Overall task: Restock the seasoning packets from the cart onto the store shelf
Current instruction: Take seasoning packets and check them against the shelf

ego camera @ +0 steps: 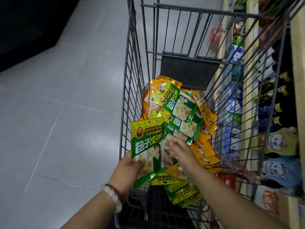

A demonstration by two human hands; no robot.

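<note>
A green seasoning packet (pixel 146 146) stands upright in the left hand (pixel 132 164), thumb pinching its lower left corner, just above the near end of the wire cart (pixel 130 76). Its front reads 包子饺子 in large white characters, with 肖家香料 on a yellow banner beside a round orange logo, and a pictured figure in green over a photo of dumplings. The right hand (pixel 179 151) reaches into the cart just beside that packet, fingers spread and loosely bent over the pile; whether it grips anything cannot be told, as the fingertips are blurred.

Under and beyond the hands lies a heap of packets (pixel 179 109) in the cart's basket: more green ones with the same 包子饺子 wording, mixed with orange-yellow ones whose print is too small to read. A dark plastic flap (pixel 188 71) hangs at the cart's far end.

The left wrist wears a pale bead bracelet (pixel 113 197) and a red cord. To the right, seen through the cart's wires, runs the store shelf (pixel 247 100) with blue-white bags and dark bottles, blurred. Grey floor tiles (pixel 66 96) lie to the left.
</note>
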